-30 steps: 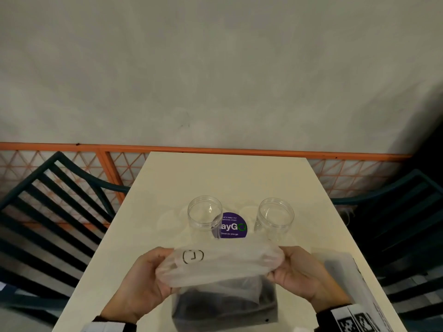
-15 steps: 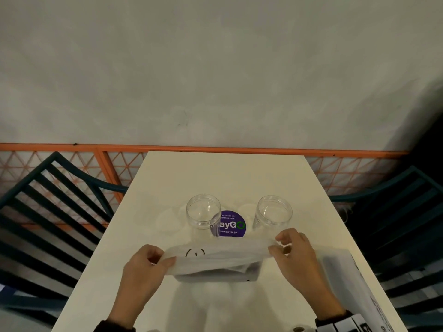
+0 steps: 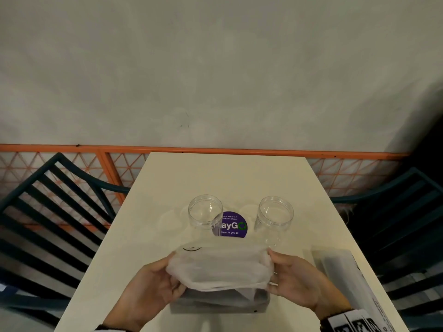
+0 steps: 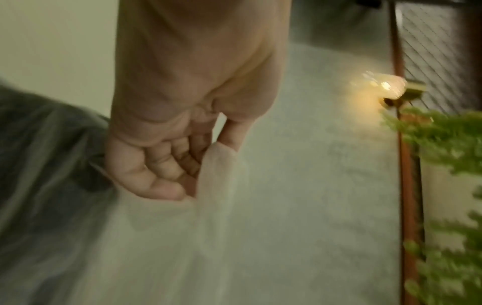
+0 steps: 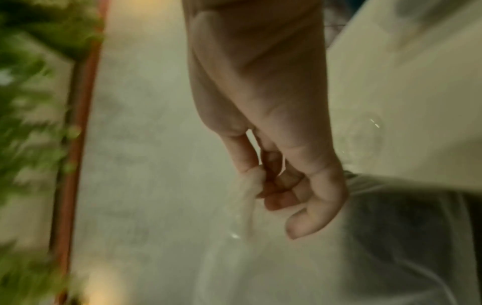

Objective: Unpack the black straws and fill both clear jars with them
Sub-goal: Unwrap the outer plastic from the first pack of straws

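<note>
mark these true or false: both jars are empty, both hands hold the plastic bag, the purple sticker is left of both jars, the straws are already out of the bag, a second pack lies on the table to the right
1. Both clear jars, the left jar and the right jar, are empty. True.
2. The left hand and the right hand both hold the plastic bag. True: each pinches one side of its open top.
3. The purple sticker lies left of both jars. False: it lies between them.
4. The black straws are out of the bag. False: they show dark inside its lower part.
5. A second pack lies on the table to the right. True.
</note>
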